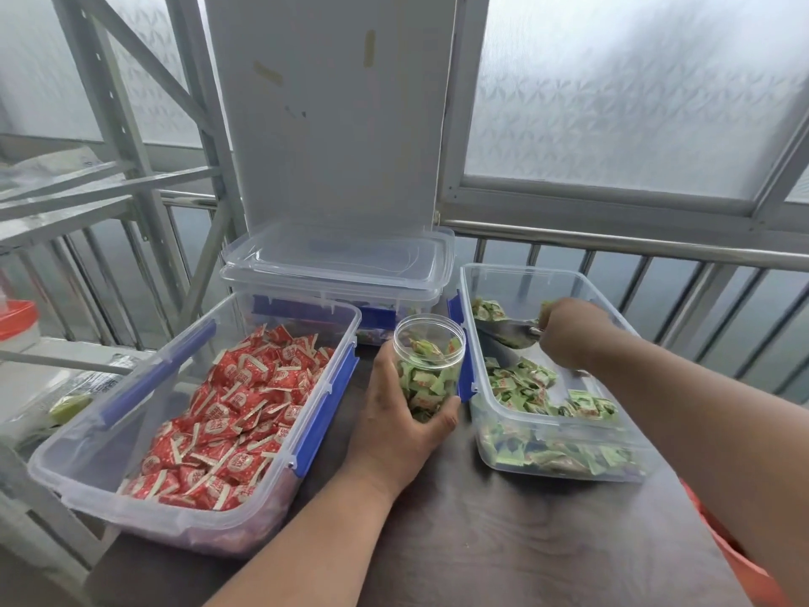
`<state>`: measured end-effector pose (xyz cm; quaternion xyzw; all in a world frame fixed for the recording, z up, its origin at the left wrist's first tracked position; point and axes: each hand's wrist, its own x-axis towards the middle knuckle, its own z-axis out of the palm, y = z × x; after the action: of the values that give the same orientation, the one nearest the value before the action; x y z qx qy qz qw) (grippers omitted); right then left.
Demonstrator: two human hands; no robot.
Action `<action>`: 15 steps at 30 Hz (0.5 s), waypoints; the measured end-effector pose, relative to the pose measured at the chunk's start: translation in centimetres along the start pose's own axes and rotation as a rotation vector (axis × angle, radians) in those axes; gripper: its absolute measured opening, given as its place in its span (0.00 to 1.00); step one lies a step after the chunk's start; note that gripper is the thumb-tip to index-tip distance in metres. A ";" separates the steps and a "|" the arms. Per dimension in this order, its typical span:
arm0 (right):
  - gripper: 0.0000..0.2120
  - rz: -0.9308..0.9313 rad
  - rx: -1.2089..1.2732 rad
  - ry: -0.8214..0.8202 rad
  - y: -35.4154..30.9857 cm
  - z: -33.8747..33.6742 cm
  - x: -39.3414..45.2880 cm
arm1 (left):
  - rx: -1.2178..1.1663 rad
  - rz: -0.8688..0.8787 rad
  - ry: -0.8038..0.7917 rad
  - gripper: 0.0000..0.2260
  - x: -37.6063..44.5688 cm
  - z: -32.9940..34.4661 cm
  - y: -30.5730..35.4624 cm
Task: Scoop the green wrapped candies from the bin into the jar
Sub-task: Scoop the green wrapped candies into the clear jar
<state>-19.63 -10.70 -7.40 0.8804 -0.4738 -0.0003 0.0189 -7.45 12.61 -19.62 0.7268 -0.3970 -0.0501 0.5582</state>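
Dark brown table (503, 541) at 6 o'clock, smooth wood-like top. Behind it, a metal railing (634, 247) with upright bars, from 9 to 3 o'clock. Frosted window (621, 89) with leaf pattern at 1 o'clock, in a grey frame; soft, pale daylight through the glass. Grey metal shelf frame (114, 138) with slanted braces at 10 o'clock. White board (332, 116) upright at 12 o'clock, with bits of old tape.
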 end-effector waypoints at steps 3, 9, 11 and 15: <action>0.12 -0.028 -0.051 -0.078 -0.6 1.6 0.5 | -0.034 0.006 -0.012 0.42 0.1 -0.1 -0.3; 0.11 -0.038 -0.161 -0.230 -0.4 3.6 0.7 | -0.066 0.016 -0.003 0.40 0.2 0.0 -0.5; 0.11 -0.023 -0.132 -0.203 -0.4 3.4 0.7 | -0.068 0.018 0.001 0.40 0.3 0.0 -0.6; 0.11 -0.002 -0.096 -0.180 -0.2 3.2 0.5 | -0.080 0.022 -0.008 0.40 0.3 0.0 -0.5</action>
<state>-19.24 -11.12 -10.58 0.8753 -0.4723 -0.1024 0.0183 -6.97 12.46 -19.88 0.6993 -0.4050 -0.0624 0.5857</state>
